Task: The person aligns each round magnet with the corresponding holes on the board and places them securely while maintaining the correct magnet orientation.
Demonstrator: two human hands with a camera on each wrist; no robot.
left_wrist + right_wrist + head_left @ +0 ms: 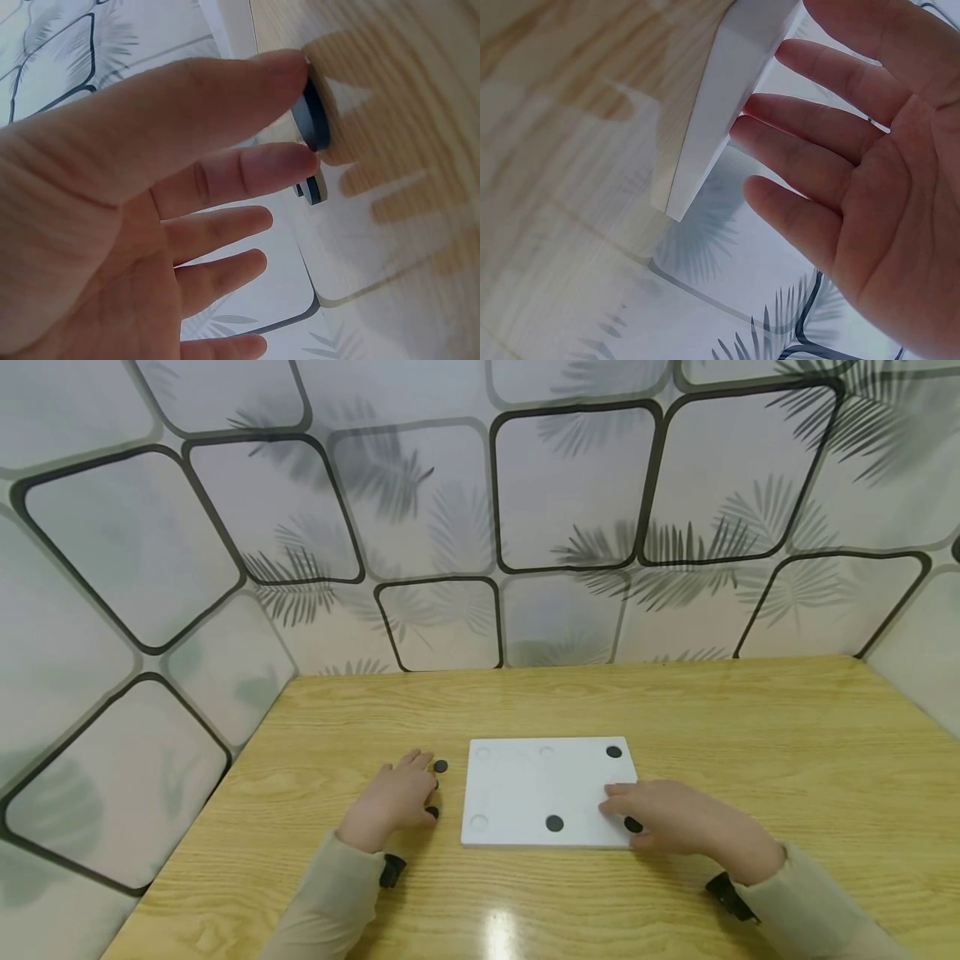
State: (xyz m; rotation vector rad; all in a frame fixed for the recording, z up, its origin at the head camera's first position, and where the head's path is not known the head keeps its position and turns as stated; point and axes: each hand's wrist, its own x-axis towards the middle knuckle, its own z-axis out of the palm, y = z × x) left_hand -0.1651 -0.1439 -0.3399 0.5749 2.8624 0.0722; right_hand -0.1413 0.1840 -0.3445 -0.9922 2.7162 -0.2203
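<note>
A white board (517, 789) with shallow round recesses lies on the table. Black discs sit at its upper right corner (614, 752), its lower middle (554, 823) and its lower right (633, 824). My right hand (671, 814) is over the board's right edge, fingers extended above it, partly hiding the lower right disc; whether it touches that disc I cannot tell. Left of the board, my left hand (393, 802) reaches over loose black discs (441, 766), fingers spread. In the left wrist view, its thumb and index fingertips are by the nearest disc (311, 116), which lies on the wood.
The wooden table (750, 718) extends around the board. Behind it and to the left rises a pale wall (442, 527) with dark rounded outlines and leaf prints. Recesses with no disc in them show at the board's left (478, 822) and upper middle (547, 750).
</note>
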